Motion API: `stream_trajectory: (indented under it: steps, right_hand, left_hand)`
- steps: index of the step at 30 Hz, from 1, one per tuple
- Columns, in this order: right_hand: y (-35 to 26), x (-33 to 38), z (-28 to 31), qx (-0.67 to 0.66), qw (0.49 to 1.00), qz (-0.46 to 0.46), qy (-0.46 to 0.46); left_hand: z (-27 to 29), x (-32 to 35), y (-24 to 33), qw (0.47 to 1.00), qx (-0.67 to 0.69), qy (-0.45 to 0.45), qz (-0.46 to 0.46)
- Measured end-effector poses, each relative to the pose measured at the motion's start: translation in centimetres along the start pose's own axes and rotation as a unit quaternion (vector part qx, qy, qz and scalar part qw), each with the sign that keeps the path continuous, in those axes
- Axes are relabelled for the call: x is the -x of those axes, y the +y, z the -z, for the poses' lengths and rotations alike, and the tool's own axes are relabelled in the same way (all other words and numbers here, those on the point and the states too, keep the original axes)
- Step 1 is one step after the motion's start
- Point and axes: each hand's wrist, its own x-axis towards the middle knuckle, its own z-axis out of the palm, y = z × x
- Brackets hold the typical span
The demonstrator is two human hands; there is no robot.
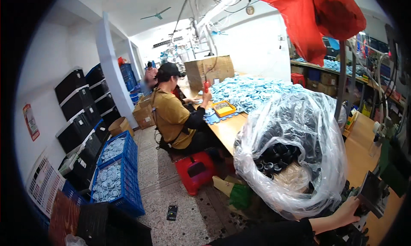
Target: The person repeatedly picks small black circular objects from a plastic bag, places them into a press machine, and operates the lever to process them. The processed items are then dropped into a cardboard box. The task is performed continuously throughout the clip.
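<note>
My right hand (pixel 347 211) reaches in from the lower edge, sleeve dark, and rests against a small black fixture (pixel 371 193) at the near right of the bench (pixel 359 152). The fingers (pixel 356 205) curl round its lower edge; they look closed on it, though the fisheye rim blurs them and I cannot tell how tight the hold is. My left hand is not in view.

Just left of the fixture stands a big clear bag (pixel 295 152), its mouth slumped open toward me, so the black rings (pixel 269 158) inside lie within reach of that hand. More black parts (pixel 346 237) lie loose under my wrist, right where the fixture drops them or takes them.

Farther along the bench sits a co-worker (pixel 175 113) on a red stool (pixel 195 171), turned to a heap of pale blue parts (pixel 252 92) with an orange tray (pixel 224 108) beside. Blue crates (pixel 115 173) of the same pale parts stand on the floor at left, black crates (pixel 81 113) stacked by the wall. A red bag (pixel 312 19) hangs overhead.
</note>
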Motion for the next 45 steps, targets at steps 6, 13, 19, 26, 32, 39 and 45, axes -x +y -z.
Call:
stream_trajectory:
  steps: [6,13,19,26,32,39,45]
  right_hand:
    - [0.2,0.8,-0.2,-0.025,0.997,-0.074,0.025]
    - [0.3,1.1,1.3,0.091,0.994,0.039,0.053]
    - [0.6,-1.3,0.2,0.34,0.925,0.163,0.042]
    - [2.6,-5.7,-2.0,0.434,0.881,0.188,-0.008]
    - [3.3,-5.7,-3.9,0.466,0.876,0.125,-0.013]
    - [3.8,-5.3,-3.6,0.461,0.878,0.132,-0.008]
    - [4.5,-4.9,-3.4,0.44,0.885,0.15,-0.007]
  left_hand:
    - [0.9,1.1,0.9,0.996,-0.003,0.051,-0.079]
    - [1.4,2.2,1.7,0.983,-0.134,0.061,-0.11]
    - [6.0,7.6,0.3,0.992,-0.09,0.053,-0.067]
    - [13.7,13.9,-2.4,0.979,0.071,0.094,0.168]
    - [16.9,15.9,-4.1,0.952,0.125,0.189,0.204]
    - [18.8,13.7,-7.5,0.969,-0.118,0.093,0.194]
    - [18.3,10.4,-11.3,0.959,-0.261,0.01,0.112]
